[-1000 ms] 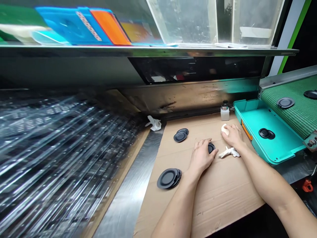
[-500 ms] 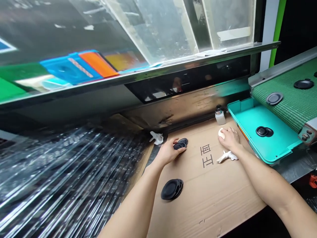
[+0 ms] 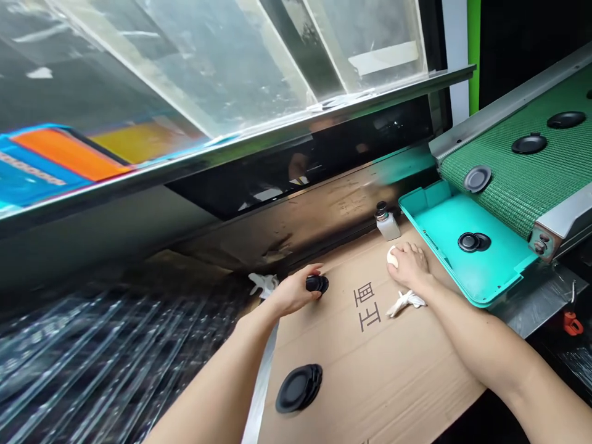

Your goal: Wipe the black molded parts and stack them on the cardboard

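My left hand (image 3: 296,292) curls its thumb and fingers round a small stack of black round discs (image 3: 317,284) on the far left part of the cardboard sheet (image 3: 337,370). Its palm hides part of them. Farther right, my right hand (image 3: 411,264) is closed on a round white wad (image 3: 392,256) resting on the cardboard; its fingers partly cover the wad. A crumpled white cloth (image 3: 406,303) lies just below that wrist. Near the cardboard's left edge, larger black discs (image 3: 300,388) lie in a fanned, overlapping stack.
Behind my right hand stands a small bottle with a dark cap (image 3: 387,227). A turquoise tray (image 3: 502,271) holds black round parts (image 3: 469,242). Above it, a green mesh conveyor (image 3: 499,166) carries several discs. Another white cloth (image 3: 263,285) lies at left, near blurred clear strips (image 3: 152,364).
The view has swung right, showing more of the conveyor. The discs at my left hand look more tightly gathered. My right hand stays on the white wad near the bottle.
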The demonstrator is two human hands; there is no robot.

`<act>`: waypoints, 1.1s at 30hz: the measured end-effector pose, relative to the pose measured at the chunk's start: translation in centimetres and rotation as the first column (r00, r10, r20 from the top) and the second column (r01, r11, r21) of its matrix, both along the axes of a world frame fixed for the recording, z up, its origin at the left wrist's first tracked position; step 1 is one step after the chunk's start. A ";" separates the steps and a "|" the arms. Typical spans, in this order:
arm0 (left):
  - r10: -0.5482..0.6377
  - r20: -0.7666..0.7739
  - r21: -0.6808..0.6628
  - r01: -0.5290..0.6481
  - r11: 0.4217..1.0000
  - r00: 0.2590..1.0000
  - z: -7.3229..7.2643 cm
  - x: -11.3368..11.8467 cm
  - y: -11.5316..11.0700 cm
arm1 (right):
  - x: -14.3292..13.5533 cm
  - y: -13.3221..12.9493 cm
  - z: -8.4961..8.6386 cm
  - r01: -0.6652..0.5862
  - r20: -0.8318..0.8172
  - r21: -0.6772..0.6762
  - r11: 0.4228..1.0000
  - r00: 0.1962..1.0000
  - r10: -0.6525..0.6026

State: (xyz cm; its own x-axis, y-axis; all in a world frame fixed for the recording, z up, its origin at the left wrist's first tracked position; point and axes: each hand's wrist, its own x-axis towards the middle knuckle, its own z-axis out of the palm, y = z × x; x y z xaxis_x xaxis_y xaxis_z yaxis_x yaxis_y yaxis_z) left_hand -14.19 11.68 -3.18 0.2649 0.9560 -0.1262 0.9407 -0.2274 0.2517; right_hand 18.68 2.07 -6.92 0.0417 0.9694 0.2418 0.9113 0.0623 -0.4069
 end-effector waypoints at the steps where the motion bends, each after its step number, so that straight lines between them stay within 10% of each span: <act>1: -0.017 0.020 -0.045 0.018 0.999 1.000 -0.1 0.3 0.5 | 0.0 0.0 -0.1 0.000 -0.002 0.005 1.000 1.000 0.000; 17: 0.109 0.236 -0.100 -0.088 0.991 0.966 0.2 0.2 -1.1 | 0.2 -0.1 -0.1 -0.010 -0.016 -0.010 1.000 1.000 0.010; 20: 0.214 0.538 -0.158 -0.151 0.976 0.816 2.6 2.1 -4.0 | 0.2 -0.1 -0.1 -0.005 -0.006 -0.010 1.000 1.000 0.005; 25: 0.334 0.897 -0.346 -0.008 0.938 0.291 6.1 4.8 -10.2 | 0.1 0.0 -0.3 -0.015 0.009 0.009 1.000 1.000 0.015; 33: 0.379 0.895 -0.403 0.062 0.913 0.235 4.7 6.5 -14.2 | -0.2 0.3 -0.3 -0.001 0.001 0.002 1.000 1.000 0.001</act>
State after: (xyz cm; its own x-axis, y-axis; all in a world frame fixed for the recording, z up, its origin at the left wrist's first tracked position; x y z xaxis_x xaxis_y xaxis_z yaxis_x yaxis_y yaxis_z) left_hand -7.69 -2.49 1.53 0.2440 0.9543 -0.1722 -0.0368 0.1866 0.9817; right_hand 18.52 2.33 -7.25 0.0408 0.9690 0.2438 0.9118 0.0637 -0.4056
